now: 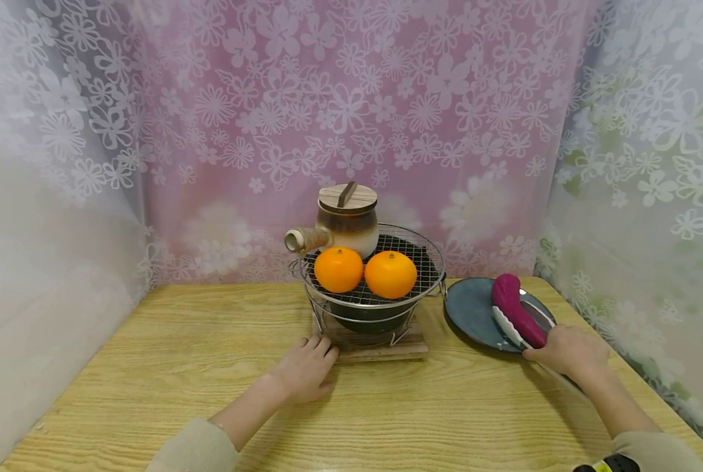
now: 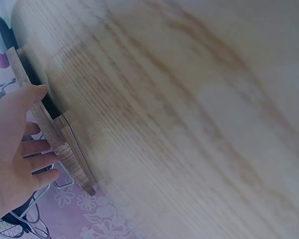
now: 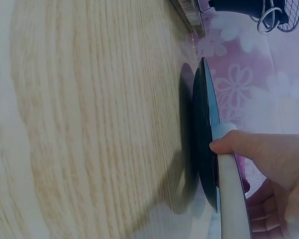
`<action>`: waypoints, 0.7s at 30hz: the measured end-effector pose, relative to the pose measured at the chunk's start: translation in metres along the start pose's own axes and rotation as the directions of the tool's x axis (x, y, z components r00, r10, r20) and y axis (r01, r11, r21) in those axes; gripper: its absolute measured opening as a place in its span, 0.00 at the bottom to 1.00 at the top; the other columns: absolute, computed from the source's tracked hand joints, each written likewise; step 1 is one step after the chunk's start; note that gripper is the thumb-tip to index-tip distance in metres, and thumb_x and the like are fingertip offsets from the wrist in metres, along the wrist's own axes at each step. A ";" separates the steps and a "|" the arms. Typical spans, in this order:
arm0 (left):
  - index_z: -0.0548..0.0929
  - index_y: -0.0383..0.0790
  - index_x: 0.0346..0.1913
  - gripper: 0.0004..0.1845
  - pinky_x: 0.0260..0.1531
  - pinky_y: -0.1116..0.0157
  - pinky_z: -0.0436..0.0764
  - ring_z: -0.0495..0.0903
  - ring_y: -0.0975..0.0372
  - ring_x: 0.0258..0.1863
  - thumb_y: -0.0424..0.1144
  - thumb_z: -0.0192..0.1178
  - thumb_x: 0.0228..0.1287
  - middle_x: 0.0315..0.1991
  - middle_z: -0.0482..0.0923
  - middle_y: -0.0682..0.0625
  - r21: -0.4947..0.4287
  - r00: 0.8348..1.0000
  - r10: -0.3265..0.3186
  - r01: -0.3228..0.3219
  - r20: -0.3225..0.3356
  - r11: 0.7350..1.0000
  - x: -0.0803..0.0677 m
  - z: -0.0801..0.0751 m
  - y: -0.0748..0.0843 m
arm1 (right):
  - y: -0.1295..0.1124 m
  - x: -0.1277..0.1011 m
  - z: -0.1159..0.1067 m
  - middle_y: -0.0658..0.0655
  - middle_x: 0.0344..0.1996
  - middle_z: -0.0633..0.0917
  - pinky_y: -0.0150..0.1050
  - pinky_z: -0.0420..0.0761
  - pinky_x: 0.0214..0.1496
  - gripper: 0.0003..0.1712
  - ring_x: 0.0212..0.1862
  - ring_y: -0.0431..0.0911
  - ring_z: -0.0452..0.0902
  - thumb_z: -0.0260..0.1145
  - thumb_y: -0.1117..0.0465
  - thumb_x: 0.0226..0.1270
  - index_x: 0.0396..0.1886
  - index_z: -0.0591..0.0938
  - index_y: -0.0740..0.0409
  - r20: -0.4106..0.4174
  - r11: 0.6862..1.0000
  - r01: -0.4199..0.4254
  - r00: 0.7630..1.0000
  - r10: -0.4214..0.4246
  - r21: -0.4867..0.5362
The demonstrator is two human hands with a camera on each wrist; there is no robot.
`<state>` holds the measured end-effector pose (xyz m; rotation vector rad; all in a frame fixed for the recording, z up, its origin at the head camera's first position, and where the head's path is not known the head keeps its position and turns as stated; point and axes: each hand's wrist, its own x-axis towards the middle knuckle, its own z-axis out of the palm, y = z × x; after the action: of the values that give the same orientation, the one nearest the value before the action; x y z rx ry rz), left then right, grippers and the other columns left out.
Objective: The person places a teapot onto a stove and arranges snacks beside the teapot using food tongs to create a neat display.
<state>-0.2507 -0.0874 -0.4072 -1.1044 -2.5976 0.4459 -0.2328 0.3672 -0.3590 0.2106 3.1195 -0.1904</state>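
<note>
In the head view my right hand point(image 1: 572, 354) holds pale-faced tongs point(image 3: 231, 194), its thumb on one arm. Between the tongs' arms lies a curved purple sweet potato point(image 1: 517, 308), over a dark blue-grey plate point(image 1: 469, 311). The tongs' scalloped white tip shows along its left side. My left hand point(image 1: 307, 367) rests at the near left corner of a wooden board point(image 1: 381, 353), its fingers relaxed and touching the edge. On that board stands a small grill point(image 1: 369, 314) with a wire rack. Two oranges point(image 1: 338, 269) sit on the rack's front.
Behind the oranges a brown and cream clay pot point(image 1: 351, 229) with a wooden lid stands on the rack, its wrapped side handle point(image 1: 307, 240) pointing left. Floral curtains point(image 1: 351, 98) close off the back and both sides of the wooden table point(image 1: 210, 347).
</note>
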 end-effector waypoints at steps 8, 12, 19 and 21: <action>0.73 0.40 0.53 0.30 0.42 0.60 0.70 0.69 0.55 0.45 0.60 0.57 0.57 0.45 0.69 0.46 0.002 1.000 0.000 0.000 -0.001 1.000 0.000 0.000 0.000 | 0.001 0.000 0.002 0.60 0.20 0.74 0.47 0.67 0.22 0.31 0.23 0.53 0.70 0.65 0.38 0.48 0.22 0.76 0.65 -0.011 1.000 0.006 1.000 -0.006 -0.011; 0.73 0.40 0.53 0.30 0.42 0.60 0.70 0.69 0.55 0.45 0.60 0.58 0.56 0.45 0.69 0.46 0.001 1.000 0.002 -0.002 -0.008 1.000 -0.001 -0.001 0.000 | 0.002 0.000 0.004 0.59 0.20 0.74 0.46 0.67 0.22 0.30 0.23 0.52 0.69 0.65 0.38 0.48 0.22 0.76 0.64 -0.009 1.000 0.005 1.000 -0.005 -0.008; 0.73 0.40 0.52 0.30 0.41 0.60 0.70 0.70 0.55 0.44 0.60 0.58 0.56 0.45 0.69 0.46 0.008 1.000 0.007 -0.006 -0.025 1.000 -0.001 -0.001 0.000 | 0.005 0.000 0.005 0.59 0.20 0.74 0.48 0.66 0.22 0.29 0.23 0.53 0.69 0.64 0.38 0.50 0.22 0.76 0.64 -0.003 1.000 0.006 1.000 -0.006 0.004; 0.73 0.40 0.52 0.30 0.41 0.60 0.71 0.70 0.55 0.44 0.60 0.58 0.56 0.45 0.69 0.46 0.005 1.000 0.006 -0.006 -0.025 1.000 -0.001 -0.001 0.000 | 0.005 0.000 0.005 0.59 0.20 0.73 0.48 0.66 0.22 0.29 0.23 0.53 0.69 0.64 0.39 0.50 0.22 0.75 0.63 -0.005 1.000 0.008 1.000 -0.008 0.008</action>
<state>-0.2495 -0.0879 -0.4060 -1.1088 -2.5709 0.4366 -0.2322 0.3718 -0.3643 0.1991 3.1259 -0.2030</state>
